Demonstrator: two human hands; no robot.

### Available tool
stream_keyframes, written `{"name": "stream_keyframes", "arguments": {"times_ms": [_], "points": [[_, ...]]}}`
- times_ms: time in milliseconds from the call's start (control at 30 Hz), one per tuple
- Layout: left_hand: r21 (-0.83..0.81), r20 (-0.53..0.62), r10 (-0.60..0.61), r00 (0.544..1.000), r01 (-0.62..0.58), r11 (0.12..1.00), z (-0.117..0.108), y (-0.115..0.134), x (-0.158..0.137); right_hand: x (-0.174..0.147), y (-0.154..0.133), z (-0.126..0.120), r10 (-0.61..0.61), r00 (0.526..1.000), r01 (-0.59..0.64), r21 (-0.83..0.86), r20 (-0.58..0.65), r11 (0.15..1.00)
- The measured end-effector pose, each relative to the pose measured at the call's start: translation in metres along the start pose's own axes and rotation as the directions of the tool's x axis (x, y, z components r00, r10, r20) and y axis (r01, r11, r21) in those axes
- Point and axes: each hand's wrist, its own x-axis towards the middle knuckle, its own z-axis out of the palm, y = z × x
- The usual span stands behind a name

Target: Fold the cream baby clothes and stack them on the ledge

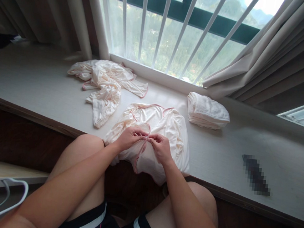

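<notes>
The pink-trimmed cream garment (175,132) lies mid-desk (37,74), its near edge hanging over at 6 o'clock. Over it the left hand (132,138) and right hand (161,148) meet, each grip narrow, pinching the pink ribbon (141,151). From the garment, crumpled cream clothing (106,82) lies at 10 o'clock, a folded white bundle (208,111) at 2, a barred window (151,31) at 12.

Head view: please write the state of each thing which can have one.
Pink ribbon, looped, pinched by left hand and right hand
Near garment, unfolded, front edge hanging over the ledge
Left garment, crumpled
Right cloth, folded in layers
Left curtain, pulled aside
Right curtain, pulled aside
</notes>
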Motion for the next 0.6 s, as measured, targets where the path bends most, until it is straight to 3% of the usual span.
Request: {"name": "stream_keyframes", "arguments": {"times_ms": [600], "points": [[-0.037, -0.058, -0.021, 0.998, 0.019, 0.999, 0.0042, -0.0051, -0.0005, -0.0051, -0.0018, 0.0052, -0.081, 0.991, 0.062, -0.174, -0.106, 0.983]]}}
